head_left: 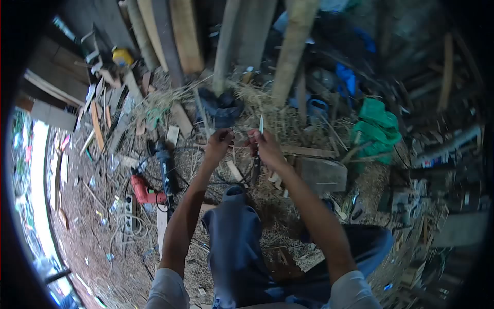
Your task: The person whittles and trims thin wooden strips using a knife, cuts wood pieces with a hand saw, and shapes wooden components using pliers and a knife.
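My right hand (265, 144) is wrapped round a knife (261, 124). Its pale, pointed blade sticks up above the fingers, and what looks like a dark handle shows below them. A little to the left, my left hand (220, 144) is closed, with the fingertips pinched together; whatever it holds, if anything, is too small to make out. A narrow gap separates the two hands. Both are held out over the littered ground, beyond my bent knee (234, 206) in dark trousers.
A red power drill (144, 190) and a dark angle grinder (164, 167) lie left of my knee, beside a power strip (130, 211) with coiled cord. Wooden planks (185, 36) lean at the back. A green sack (375, 129) and a wood block (321, 174) are on the right.
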### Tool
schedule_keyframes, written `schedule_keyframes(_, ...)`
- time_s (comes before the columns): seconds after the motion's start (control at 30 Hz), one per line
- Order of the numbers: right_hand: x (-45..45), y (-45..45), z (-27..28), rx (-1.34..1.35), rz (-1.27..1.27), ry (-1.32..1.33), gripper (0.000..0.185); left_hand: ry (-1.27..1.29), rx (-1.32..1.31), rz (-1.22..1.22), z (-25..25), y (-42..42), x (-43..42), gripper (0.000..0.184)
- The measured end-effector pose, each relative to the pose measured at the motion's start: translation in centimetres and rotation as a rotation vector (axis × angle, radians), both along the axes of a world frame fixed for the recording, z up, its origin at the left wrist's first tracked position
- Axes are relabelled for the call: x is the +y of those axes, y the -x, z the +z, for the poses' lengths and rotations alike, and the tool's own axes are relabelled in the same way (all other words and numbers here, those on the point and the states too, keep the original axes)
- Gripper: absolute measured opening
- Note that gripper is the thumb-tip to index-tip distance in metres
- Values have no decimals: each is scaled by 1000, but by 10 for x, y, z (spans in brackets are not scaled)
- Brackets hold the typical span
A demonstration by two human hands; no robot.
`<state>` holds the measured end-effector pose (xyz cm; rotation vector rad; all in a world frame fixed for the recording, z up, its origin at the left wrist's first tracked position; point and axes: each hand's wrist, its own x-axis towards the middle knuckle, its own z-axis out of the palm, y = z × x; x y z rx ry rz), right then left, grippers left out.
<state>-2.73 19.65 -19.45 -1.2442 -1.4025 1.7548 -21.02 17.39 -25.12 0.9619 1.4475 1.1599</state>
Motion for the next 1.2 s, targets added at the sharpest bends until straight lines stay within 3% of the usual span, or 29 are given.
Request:
schedule_keyframes(0.1,-8,-69,79,-137,-110,11,41,-182,19,-174,77,-28,7,24)
schedule_keyframes(0.17,-19,-123,113,-313,-53,19,38,-133,-47,-228,139,-53,1,22)
schedule_keyframes(0.23,-31,-173,129,-618,-17,-86,35,-178,8,-392,175,-73,-2,27)
schedule_keyframes(0.27,-38,-195,134,-611,-41,-92,35,-187,-5,-424,191,-88,-8,27)
schedule_keyframes(0.37,-66,-259,125,-741,-44,141,35,-154,-44,-540,219,-137,-25,27)
schedule_keyframes(0.43,-94,-293,114,-510,-220,195,31,-211,-33,-606,204,-172,-33,26)
schedule_keyframes(0.53,-130,-314,141,-668,-225,78,26,-398,507,-737,176,-206,-50,18)
schedule_keyframes(0.57,-136,-319,147,-670,-239,83,26,-403,502,-751,161,-211,-52,18)
schedule_keyframes(0.63,-143,-330,151,-599,-315,70,23,-222,935,-902,154,-219,-61,17)
schedule_keyframes(0.7,-142,-360,104,-481,-402,27,22,-279,886,-988,148,-230,-58,18)
schedule_keyframes(0.77,-147,-389,61,-1316,-375,-421,22,-328,721,-943,160,-246,-65,19)
schedule_keyframes(0.8,-153,-393,59,-1306,-390,-392,22,-319,729,-973,151,-248,-67,19)
schedule_keyframes(0.87,-149,-409,89,-454,-644,-375,24,-365,671,-1011,132,-256,-57,19)
schedule_keyframes(0.9,-154,-414,107,-457,-656,-376,24,-373,670,-1021,131,-259,-54,19)
schedule_keyframes(1.0,-169,-427,155,-463,-602,53,32,-355,689,-1161,128,-265,-50,18)
schedule_keyframes(1.1,-169,-451,154,-539,-453,121,35,-221,774,-1199,122,-288,-50,18)
schedule_keyframes(1.13,-166,-462,147,-602,-329,91,35,-120,711,-1208,117,-303,-52,19)
schedule_keyframes(1.2,-160,-477,127,-515,-340,75,34,-7,642,-1226,98,-335,-59,20)
